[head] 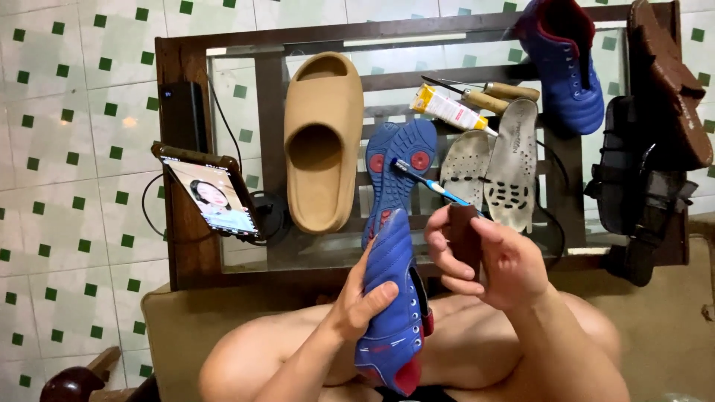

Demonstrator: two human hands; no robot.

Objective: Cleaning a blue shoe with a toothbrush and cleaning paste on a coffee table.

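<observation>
Head view: the left hand (365, 301) grasps a blue shoe (395, 298) over the lap; the right hand (488, 257) grips a dark block (465, 234) beside it. Insoles (491, 167), soles (398, 167), glue tube (450, 109) lie on the desk (175, 63), apparently unfitted.

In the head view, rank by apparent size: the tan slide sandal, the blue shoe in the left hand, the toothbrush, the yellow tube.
1. Tan slide sandal
2. Blue shoe, held nearer the camera, so its rank against the sandal is unsure
3. Toothbrush and yellow tube: look alike
</observation>
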